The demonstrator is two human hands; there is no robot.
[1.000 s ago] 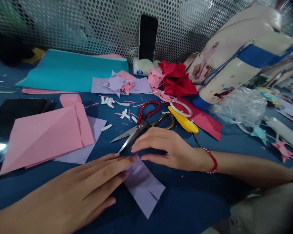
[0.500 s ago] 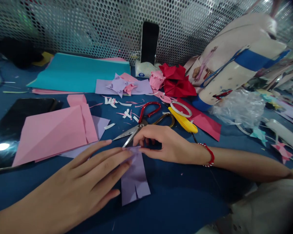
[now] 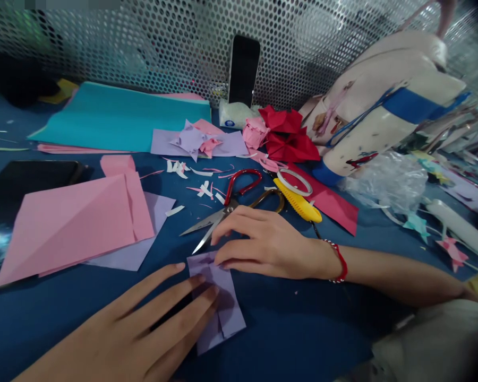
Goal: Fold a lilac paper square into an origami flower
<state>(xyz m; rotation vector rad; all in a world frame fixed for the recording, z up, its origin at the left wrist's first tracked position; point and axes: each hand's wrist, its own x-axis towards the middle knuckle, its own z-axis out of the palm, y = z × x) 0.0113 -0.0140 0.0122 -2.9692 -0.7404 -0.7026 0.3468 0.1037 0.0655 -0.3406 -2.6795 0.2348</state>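
Observation:
A piece of purple paper (image 3: 230, 307), creased and with a slit in its near edge, lies on the table in front of me. My left hand (image 3: 155, 323) is open, its spread fingers resting flat over the paper's left side. At the paper's far edge, my right hand (image 3: 263, 241) has its fingertips closed on the sheet, the index finger arched above the others. A red bracelet circles that wrist. Just beyond the paper lie opened scissors (image 3: 213, 220), partly behind my right hand, with one red and one brownish handle.
Folded pink paper (image 3: 79, 217) overlaps a dark phone (image 3: 32, 178) at left. Teal sheets (image 3: 123, 116), folded paper stars (image 3: 191, 139), a yellow cutter (image 3: 298, 200), a tape ring (image 3: 295, 182) and white scraps (image 3: 177, 168) lie beyond. A bottle (image 3: 378, 132) leans at right.
The far end of the purple paper, raised between my fingers before, now lies flatter. My left hand has shifted down and toward me, while my right fingers have come slightly nearer along the paper.

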